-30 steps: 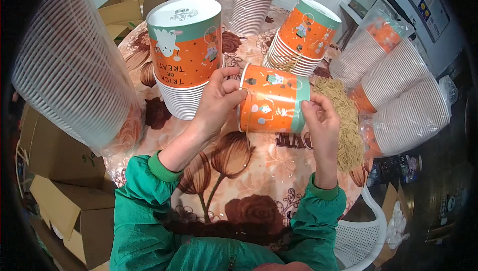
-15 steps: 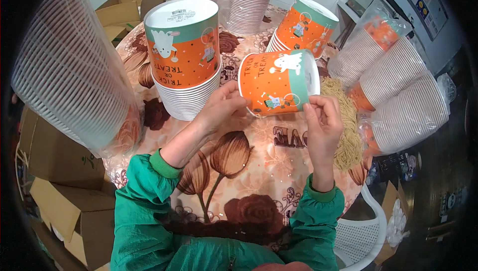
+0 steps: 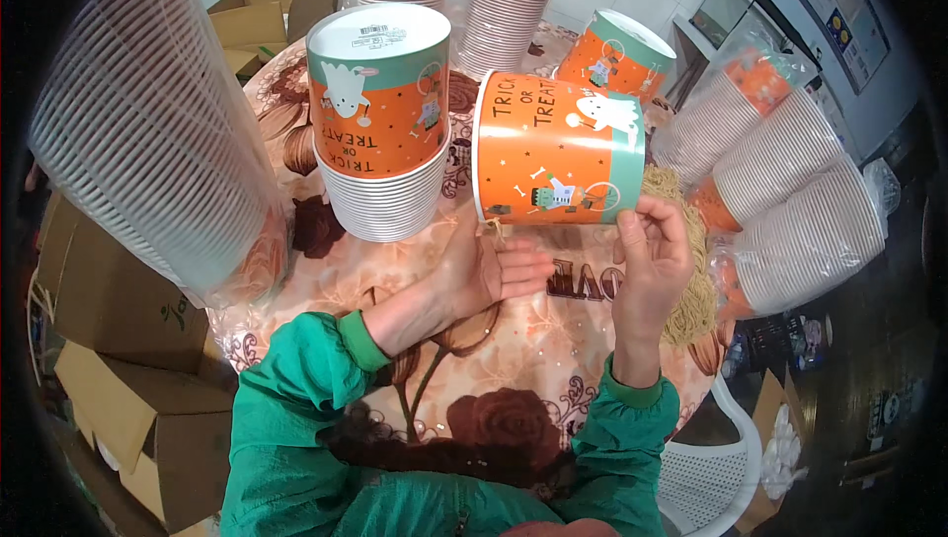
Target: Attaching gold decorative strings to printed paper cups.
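Note:
An orange and green paper bucket [image 3: 553,157] with ghost and monster prints lies sideways in the air over the table, its white rim toward the left. My right hand [image 3: 652,256] pinches its green base end from below. Under the rim my left hand [image 3: 484,266] is open, palm up with the fingers stretched out. A short end of tan cord [image 3: 497,228] shows at the rim just above that palm; whether the hand touches it I cannot tell. The bucket's inside is hidden. Behind my right hand lies a bundle of tan cord [image 3: 688,285].
An upside-down stack of buckets [image 3: 380,132] stands left of the held one, and another stack [image 3: 617,53] behind it. Plastic-wrapped stacks rise at left [image 3: 148,132] and right [image 3: 800,231]. Below are cardboard boxes [image 3: 148,419] and a white chair [image 3: 716,478]. A flowered cloth [image 3: 434,419] covers the table.
The bucket has come up and nearer, its printed side turned more to view. My left hand has left the rim, dropped lower and opened. My right hand still holds the base end.

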Motion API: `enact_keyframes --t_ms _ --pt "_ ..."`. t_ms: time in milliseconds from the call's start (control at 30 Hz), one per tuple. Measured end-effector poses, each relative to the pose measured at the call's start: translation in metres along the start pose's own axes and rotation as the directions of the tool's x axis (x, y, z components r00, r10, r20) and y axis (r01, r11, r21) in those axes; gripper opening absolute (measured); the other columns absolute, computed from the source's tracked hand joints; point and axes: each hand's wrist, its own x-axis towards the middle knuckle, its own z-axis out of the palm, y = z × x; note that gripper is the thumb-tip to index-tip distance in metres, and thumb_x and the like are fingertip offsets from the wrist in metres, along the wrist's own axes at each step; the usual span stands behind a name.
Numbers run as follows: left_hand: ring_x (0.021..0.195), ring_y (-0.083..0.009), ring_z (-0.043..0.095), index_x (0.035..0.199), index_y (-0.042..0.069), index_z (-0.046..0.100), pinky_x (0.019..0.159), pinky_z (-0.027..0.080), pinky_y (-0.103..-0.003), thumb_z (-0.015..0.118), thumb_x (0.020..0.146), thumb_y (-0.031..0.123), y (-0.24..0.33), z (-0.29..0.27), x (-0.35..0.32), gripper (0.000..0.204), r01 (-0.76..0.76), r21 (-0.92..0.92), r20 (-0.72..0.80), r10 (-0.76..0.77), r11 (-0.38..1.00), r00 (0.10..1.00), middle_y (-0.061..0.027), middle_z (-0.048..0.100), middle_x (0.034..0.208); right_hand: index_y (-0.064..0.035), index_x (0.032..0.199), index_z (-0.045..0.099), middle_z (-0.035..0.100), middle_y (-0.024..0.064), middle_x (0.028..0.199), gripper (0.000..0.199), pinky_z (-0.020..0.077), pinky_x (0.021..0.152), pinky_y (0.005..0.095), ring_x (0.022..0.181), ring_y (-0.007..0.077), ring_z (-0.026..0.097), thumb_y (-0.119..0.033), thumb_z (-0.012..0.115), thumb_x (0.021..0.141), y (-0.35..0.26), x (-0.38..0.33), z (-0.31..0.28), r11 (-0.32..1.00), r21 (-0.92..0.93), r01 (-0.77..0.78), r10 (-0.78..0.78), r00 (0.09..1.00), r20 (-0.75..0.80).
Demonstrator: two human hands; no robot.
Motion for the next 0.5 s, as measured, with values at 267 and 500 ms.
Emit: enact_keyframes --t_ms 267,500 --pt "0.083 -0.0160 0.070 0.099 0.005 0.065 0.077 0.059 -0.030 0.061 0.097 0.014 0.027 -0.020 0.006 0.010 -0.292 -0.003 -0.034 0.292 0.956 0.956 -0.0051 0.072 0.091 -0.0001 0.105 0.065 0.059 -0.0017 0.090 0.010 0.0456 0.071 0.0206 0.077 0.0056 0.053 0.003 0.066 0.096 -0.008 0.008 -0.019 0.995 0.075 -0.065 0.065 0.998 0.009" --pt "0.068 -0.0142 0.058 0.097 0.004 0.060 0.068 0.054 -0.027 0.059 0.101 0.012 0.050 -0.024 0.005 0.009 -0.295 -0.194 0.124 0.322 0.936 0.939 0.0001 0.059 0.076 0.0031 0.101 0.065 0.059 0.0041 0.099 0.009 0.0462 0.070 0.0249 0.078 0.0093 0.055 0.005 0.065 0.092 -0.011 0.014 -0.027 0.890 -0.386 0.242 -0.203 0.969 0.139"
